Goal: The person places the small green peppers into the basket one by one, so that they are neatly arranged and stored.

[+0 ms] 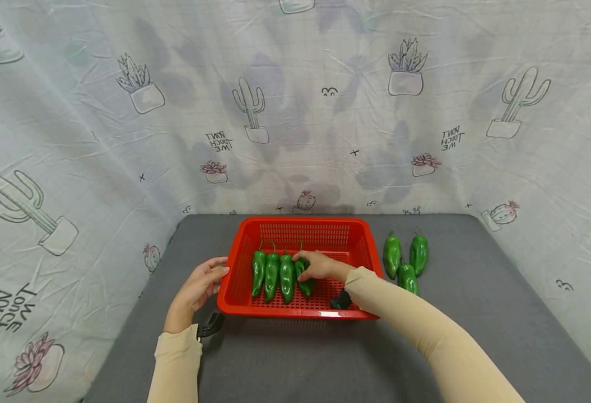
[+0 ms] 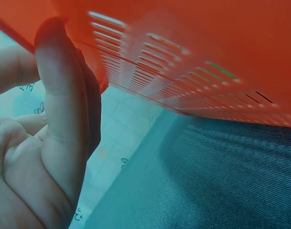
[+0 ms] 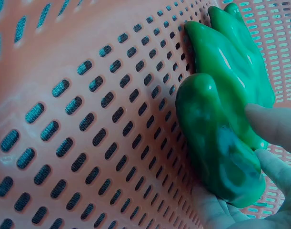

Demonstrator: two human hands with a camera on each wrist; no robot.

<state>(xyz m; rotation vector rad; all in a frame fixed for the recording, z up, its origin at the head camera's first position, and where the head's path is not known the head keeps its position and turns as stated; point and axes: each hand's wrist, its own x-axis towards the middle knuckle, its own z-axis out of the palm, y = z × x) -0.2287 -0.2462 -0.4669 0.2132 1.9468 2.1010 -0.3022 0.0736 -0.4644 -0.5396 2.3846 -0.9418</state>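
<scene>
A red plastic basket (image 1: pixel 295 313) with slotted walls sits on the grey tabletop. At its left rim is my left hand (image 1: pixel 205 282); the thumb (image 2: pixel 64 95) and fingers hold the edge. Inside the basket, my right hand (image 1: pixel 320 265) grips a green pepper (image 1: pixel 305 285), with fingers on either side of it in the right wrist view. That pepper (image 3: pixel 216 143) lies nearest the camera. To its left in the head view, three more green peppers lie side by side: one (image 1: pixel 258 273) at the left, one (image 1: pixel 271 277) in the middle, and one (image 1: pixel 287 278) beside the gripped pepper.
Three loose green peppers lie right of the basket: one (image 1: pixel 391 256), another (image 1: pixel 418 254), and a third (image 1: pixel 408 277) partly behind the right sleeve (image 1: pixel 426 324). A patterned cloth (image 1: pixel 295 123) hangs behind and beside the table (image 1: pixel 285 364). A black wrist device (image 1: pixel 210 326) is on the left wrist.
</scene>
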